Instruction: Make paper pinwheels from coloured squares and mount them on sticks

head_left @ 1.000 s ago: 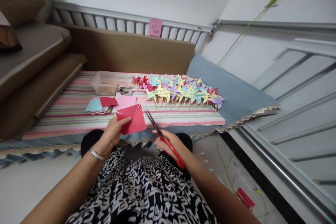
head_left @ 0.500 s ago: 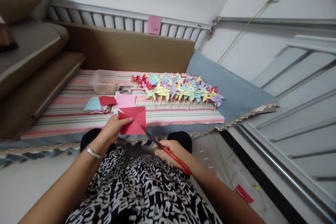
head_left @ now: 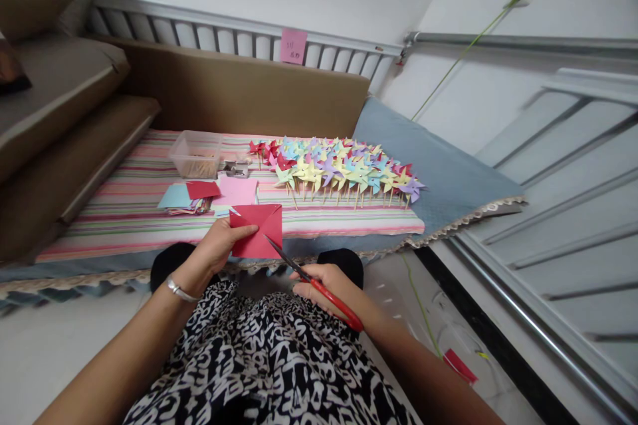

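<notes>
Between thumb and fingers, my left hand (head_left: 218, 246) pinches a square of red paper (head_left: 266, 222). Slits run in from its upper corners. My right hand (head_left: 323, 285) is closed round a pair of scissors (head_left: 333, 302) with red handles and dark blades. Their tips lie against the paper near its middle, pointing up and left; whether a blade is under the sheet I cannot tell. Just beyond my left hand are a stack of coloured paper squares (head_left: 175, 196) and a pink sheet (head_left: 238, 190).
Many paper pinwheels on sticks (head_left: 339, 169) cover the striped cloth (head_left: 124, 226) at centre right. A clear plastic box (head_left: 197, 154) holds thin sticks, with a small clear container (head_left: 236, 168) beside it. Cushions (head_left: 60, 93) are piled at left; a white railing (head_left: 573, 212) stands at right.
My left hand has shifted the red paper slightly to the right. The scissors' tips have stayed almost in place, so they now meet the sheet a little nearer its middle.
</notes>
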Demonstrator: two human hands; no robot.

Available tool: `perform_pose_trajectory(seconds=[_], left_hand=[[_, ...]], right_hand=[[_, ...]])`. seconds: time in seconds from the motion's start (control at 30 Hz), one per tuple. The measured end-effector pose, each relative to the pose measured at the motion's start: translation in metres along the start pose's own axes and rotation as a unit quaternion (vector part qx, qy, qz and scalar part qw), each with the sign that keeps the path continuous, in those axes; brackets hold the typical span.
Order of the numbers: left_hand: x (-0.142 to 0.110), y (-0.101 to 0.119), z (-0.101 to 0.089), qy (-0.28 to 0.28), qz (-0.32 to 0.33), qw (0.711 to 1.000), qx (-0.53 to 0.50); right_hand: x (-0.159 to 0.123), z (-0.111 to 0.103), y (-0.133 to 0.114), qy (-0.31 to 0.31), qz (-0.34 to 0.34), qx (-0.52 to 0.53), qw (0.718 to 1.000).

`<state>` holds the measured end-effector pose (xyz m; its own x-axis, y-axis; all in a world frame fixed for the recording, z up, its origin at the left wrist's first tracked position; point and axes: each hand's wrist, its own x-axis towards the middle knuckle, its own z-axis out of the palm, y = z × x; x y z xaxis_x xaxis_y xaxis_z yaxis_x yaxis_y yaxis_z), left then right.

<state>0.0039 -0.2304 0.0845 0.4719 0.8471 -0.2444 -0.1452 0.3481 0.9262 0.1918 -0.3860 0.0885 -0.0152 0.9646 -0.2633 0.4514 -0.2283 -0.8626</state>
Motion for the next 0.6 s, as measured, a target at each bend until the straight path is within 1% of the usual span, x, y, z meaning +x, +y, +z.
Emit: perform_pose_trajectory(seconds=[0.17,0.43,0.53,0.6], left_hand=[[-0.001,0.002,0.0,0.002,0.008,1.0,-0.002],[-0.001,0.003,0.001,0.016,0.002,1.0,-0.003],[0.003,0.001,-0.002,0.025,0.004,0.999,-0.023],[0.009,-0.001,-0.011,0.052,0.009,0.998,-0.041]], right_hand=[[0.0,0.0,-0.001,-0.001,0.0,0.007,1.0],[0.002,-0.001,0.0,-0.006,-0.002,-0.026,1.0],[0.003,-0.002,0.006,-0.016,-0.026,-0.066,0.997],[0.005,-0.003,0.017,-0.047,-0.026,-0.085,0.995]])
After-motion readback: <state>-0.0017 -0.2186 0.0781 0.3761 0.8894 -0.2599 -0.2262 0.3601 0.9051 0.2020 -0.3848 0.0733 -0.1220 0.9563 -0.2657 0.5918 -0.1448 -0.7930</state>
